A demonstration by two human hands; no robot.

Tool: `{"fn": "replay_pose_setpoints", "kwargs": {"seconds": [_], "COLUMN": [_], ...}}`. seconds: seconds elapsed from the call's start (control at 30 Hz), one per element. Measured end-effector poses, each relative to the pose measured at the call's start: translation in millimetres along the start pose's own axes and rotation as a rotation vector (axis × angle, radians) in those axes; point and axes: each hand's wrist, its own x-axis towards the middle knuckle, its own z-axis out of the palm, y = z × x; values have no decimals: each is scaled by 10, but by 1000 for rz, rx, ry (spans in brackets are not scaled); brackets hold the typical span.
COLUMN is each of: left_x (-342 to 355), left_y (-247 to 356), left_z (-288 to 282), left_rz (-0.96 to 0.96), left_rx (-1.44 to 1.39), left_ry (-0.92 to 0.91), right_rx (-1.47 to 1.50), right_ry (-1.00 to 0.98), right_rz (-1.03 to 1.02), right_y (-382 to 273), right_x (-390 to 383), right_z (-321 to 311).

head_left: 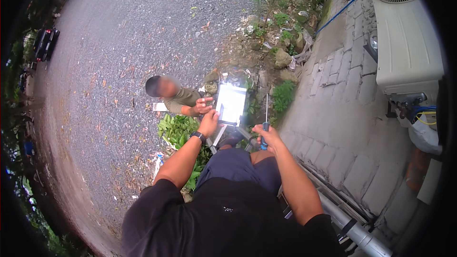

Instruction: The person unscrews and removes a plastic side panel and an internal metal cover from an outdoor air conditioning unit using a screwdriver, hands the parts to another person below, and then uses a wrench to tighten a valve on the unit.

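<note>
My left hand (208, 123) grips the lower left corner of a bright white rectangular panel (232, 103), its surface washed out by glare. To the right, my right hand (269, 138) is closed around the blue and black handle of a screwdriver (265, 127). Its long thin shaft points away from me, apart from the panel. On the panel's left side, a co-worker's raised hand (203, 107) is close to its edge; whether it touches cannot be made out. That person (183, 97), in an olive top, is lower down, beyond my left hand.
An outdoor air-conditioner unit (407, 47) with exposed coloured wires (423, 113) stands at the right by a grey block wall (328, 95). Metal ladder tubes (354, 235) run beside me at lower right. Leafy plants (178, 131), rocks (283, 58) and gravel (143, 28) lie below.
</note>
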Motion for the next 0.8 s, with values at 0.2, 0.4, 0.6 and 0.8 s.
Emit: {"fn": "replay_pose_setpoints", "kwargs": {"seconds": [0.2,0.4,0.6,0.8], "left_x": [370,752,1205,1972], "left_y": [-757,-879,-920,-1860], "left_z": [-262,-285,-443,-1695], "left_rz": [-31,24,-19,947], "left_rx": [-82,-117,57,286], "left_ry": [184,329,516,716], "right_rx": [-124,-197,-285,-343], "right_ry": [241,449,542,487], "right_rz": [16,46,-12,-161], "right_y": [262,529,829,709], "right_x": [-446,-950,-1362,-1345], "right_z": [-801,-1542,-1839,-1750]}}
